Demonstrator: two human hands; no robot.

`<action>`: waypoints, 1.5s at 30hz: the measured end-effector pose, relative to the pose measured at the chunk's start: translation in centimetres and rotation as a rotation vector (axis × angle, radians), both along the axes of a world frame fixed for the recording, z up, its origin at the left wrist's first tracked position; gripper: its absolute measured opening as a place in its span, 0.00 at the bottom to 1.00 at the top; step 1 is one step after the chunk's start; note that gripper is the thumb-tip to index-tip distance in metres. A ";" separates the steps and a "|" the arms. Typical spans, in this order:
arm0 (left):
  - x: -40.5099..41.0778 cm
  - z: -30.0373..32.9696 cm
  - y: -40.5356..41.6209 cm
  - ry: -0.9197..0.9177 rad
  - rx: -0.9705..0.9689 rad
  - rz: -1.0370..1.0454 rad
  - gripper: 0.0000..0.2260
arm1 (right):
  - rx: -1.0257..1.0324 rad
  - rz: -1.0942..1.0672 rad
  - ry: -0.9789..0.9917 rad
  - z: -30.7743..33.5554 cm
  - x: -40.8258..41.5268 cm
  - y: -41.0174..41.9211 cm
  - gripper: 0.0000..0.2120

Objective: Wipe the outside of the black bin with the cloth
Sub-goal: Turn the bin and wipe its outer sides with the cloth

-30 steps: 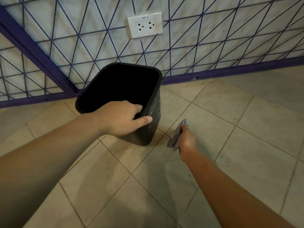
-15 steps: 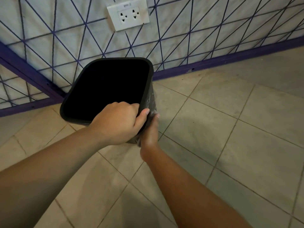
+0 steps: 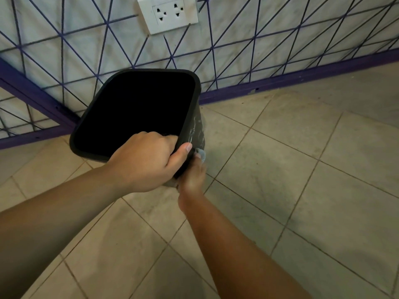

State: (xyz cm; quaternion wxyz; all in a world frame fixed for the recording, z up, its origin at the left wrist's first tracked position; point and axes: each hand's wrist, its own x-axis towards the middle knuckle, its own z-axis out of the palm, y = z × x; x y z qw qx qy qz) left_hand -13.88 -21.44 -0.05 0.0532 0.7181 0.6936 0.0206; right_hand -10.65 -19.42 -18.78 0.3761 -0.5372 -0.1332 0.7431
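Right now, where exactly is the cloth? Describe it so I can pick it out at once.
Start at the white wall socket and drop to the black bin on the tiled floor. At its near right corner, just below the left hand gripping the rim, the right hand presses the cloth against the outside: a small pale grey fold.

Indoor room, domestic or small commercial; exact type cannot be told. Evidence: tiled floor (image 3: 280,169) of beige square tiles with dark grout; a wall (image 3: 259,29) covered in pale marbled panels crossed by purple diagonal lines; a purple skirting strip (image 3: 302,79) where that wall meets the floor; a white double power socket (image 3: 168,15) set low on the wall, above the skirting.
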 end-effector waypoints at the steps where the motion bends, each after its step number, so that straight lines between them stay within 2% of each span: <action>1: 0.0 0.1 0.0 -0.006 -0.001 0.001 0.24 | -0.019 -0.037 -0.015 -0.7 -0.2 0.7 0.53; 3: 0.1 0.1 -0.1 -0.011 -0.008 0.006 0.24 | -0.063 -0.053 -0.016 -0.5 -0.3 1.3 0.54; 5: 0.1 0.0 -0.2 -0.015 -0.007 0.017 0.23 | -0.034 -0.004 0.000 1.5 0.1 0.0 0.48; 8: 0.0 -0.1 -0.1 -0.011 -0.003 0.022 0.23 | -0.042 0.011 0.008 2.0 0.1 -0.9 0.47; 12: 0.1 0.0 -0.1 -0.056 0.007 0.023 0.23 | -0.124 -0.030 0.035 2.6 0.6 1.7 0.37; 17: 0.3 0.2 -0.2 -0.104 0.033 0.008 0.21 | -0.077 -0.055 0.023 4.1 0.7 -0.1 0.49; 22: 0.2 0.0 -0.3 -0.092 0.059 -0.003 0.23 | -0.072 -0.036 0.036 3.9 1.4 0.4 0.35; 25: 0.1 0.1 -0.3 -0.102 0.075 0.008 0.25 | -0.035 0.014 0.050 5.8 1.3 -1.4 0.46; 30: 0.1 0.2 -0.1 -0.102 0.083 0.015 0.26 | -0.070 -0.031 0.019 3.3 0.8 1.4 0.51; 34: -0.1 0.1 0.0 -0.093 0.065 0.018 0.26 | -0.016 0.029 0.023 6.4 1.5 -0.5 0.46; 37: 0.0 0.1 0.0 -0.099 0.049 0.020 0.26 | -0.039 -0.010 0.020 4.3 1.3 0.7 0.50; 39: 0.0 0.1 0.0 -0.108 0.044 0.019 0.26 | -0.075 0.008 0.023 3.3 1.0 1.1 0.50; 42: -0.2 0.1 0.0 -0.098 0.050 0.019 0.27 | -0.010 0.046 0.020 4.6 1.3 -0.5 0.48; 45: -0.1 0.1 0.1 -0.079 0.061 0.018 0.25 | 0.002 0.043 0.001 2.5 0.7 0.1 0.52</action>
